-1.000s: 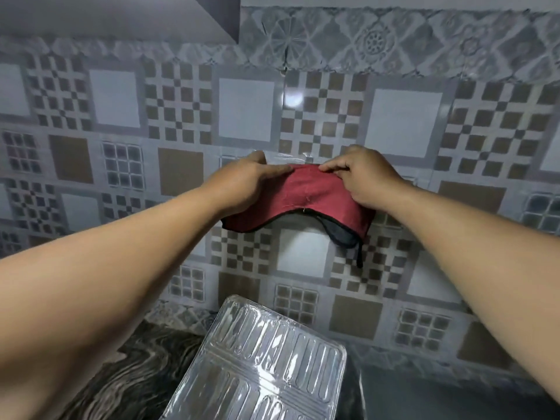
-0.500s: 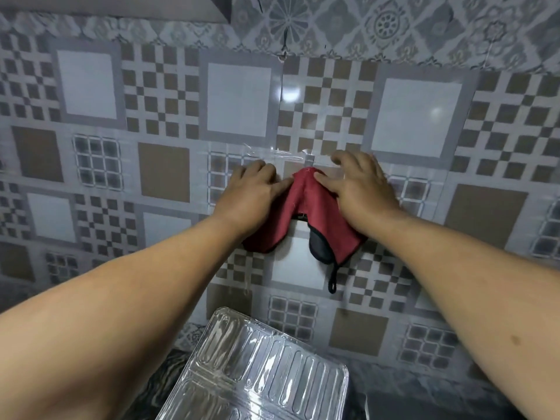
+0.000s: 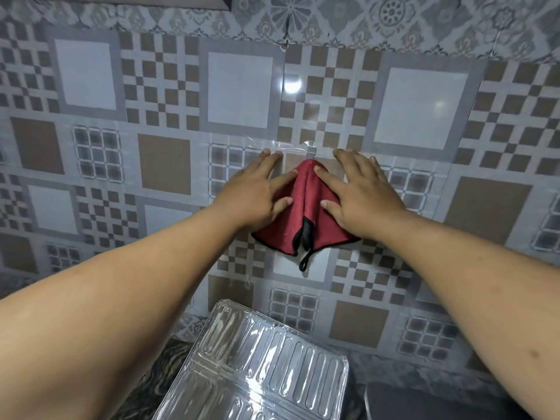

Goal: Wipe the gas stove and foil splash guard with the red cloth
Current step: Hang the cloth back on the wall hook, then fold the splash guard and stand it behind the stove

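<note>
The red cloth (image 3: 306,207), black-edged with a small black loop dangling below, hangs bunched from a point on the tiled wall. My left hand (image 3: 254,195) lies flat against its left side with straight fingers. My right hand (image 3: 360,192) presses the cloth's right side the same way, fingers spread on the wall. The ribbed foil splash guard (image 3: 257,365) stands below, at the bottom centre. A dark corner of the gas stove (image 3: 424,404) shows at the bottom right.
A patterned grey and brown tiled wall (image 3: 163,168) fills the view, with a strip of clear tape (image 3: 291,144) just above the cloth. A dark marbled countertop (image 3: 157,377) lies left of the foil guard.
The cloth went from stretched wide between both hands to hanging bunched in a narrow peak. Both hands drew closer together and flattened against the wall. The camera tilted down slightly.
</note>
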